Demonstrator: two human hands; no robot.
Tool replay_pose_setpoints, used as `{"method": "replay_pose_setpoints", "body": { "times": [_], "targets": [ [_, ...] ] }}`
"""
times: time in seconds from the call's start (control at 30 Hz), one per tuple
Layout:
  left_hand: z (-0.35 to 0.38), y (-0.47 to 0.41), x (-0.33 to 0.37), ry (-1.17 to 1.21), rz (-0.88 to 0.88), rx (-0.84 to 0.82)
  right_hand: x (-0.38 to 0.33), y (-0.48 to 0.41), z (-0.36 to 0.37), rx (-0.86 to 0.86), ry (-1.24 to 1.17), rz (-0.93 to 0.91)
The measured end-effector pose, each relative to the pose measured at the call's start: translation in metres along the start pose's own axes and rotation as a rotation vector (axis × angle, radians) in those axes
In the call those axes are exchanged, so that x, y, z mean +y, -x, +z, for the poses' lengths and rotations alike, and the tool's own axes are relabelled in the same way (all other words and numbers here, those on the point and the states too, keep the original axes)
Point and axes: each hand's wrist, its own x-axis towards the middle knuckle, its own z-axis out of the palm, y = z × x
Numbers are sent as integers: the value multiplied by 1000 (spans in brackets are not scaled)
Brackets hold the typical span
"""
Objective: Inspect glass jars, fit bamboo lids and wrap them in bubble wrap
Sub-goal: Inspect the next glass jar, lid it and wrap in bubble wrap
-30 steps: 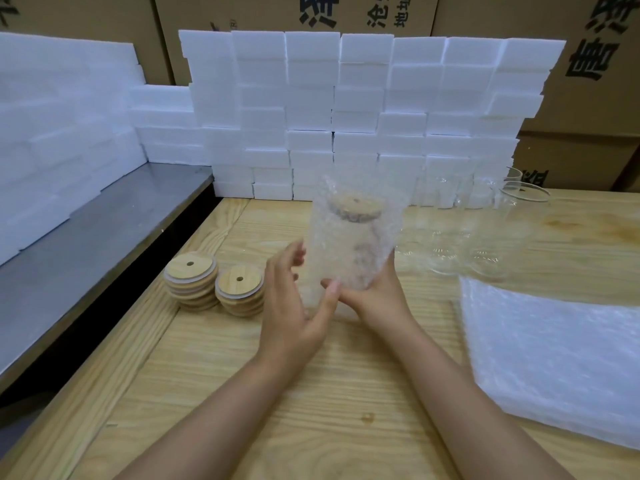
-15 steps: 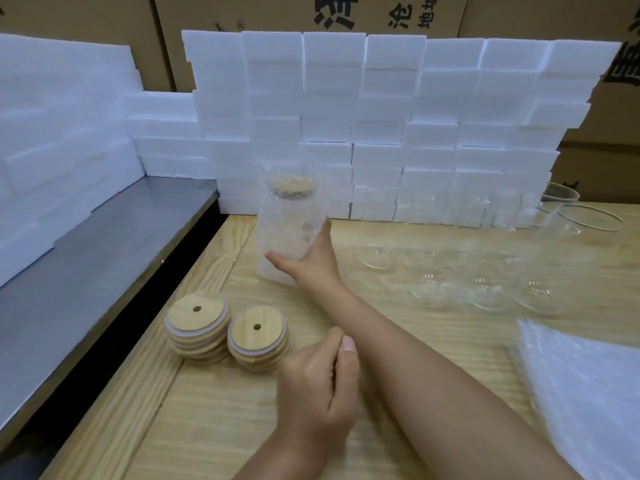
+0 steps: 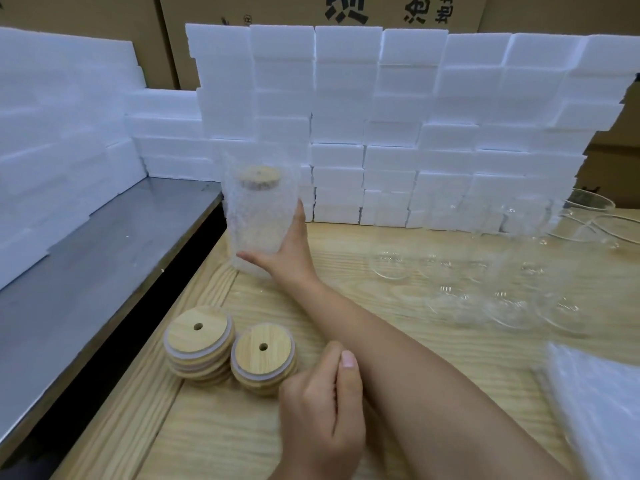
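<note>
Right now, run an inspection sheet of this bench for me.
Surface: wooden table.
Job's things: wrapped jar, lidded and upright, far left; two lid stacks near left; bare jars at right; bubble wrap sheets near right.
Clutter: nothing seen.
Hands: right hand grips the wrapped jar; left hand loosely curled, nothing seen in it.
Cables: nothing seen.
Surroundings: foam blocks stacked behind; cartons beyond; metal shelf at left.

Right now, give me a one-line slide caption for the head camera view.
Right hand holds a bubble-wrapped lidded jar upright before the foam blocks; left hand, loosely curled, beside two bamboo lid stacks.
</note>
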Motion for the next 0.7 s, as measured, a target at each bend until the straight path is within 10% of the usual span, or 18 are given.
{"method": "replay_pose_setpoints", "body": {
  "times": [0.33, 0.5, 0.7],
  "targets": [
    [6, 1, 2, 57, -62, -57, -49, 57, -101, 321, 354, -282],
    [8, -1, 2, 23, -83, -97, -61, 42, -138, 175, 805, 36],
    [11, -2, 0, 22, -95, -85, -57, 58, -144, 119, 962, -60]
  ]
}}
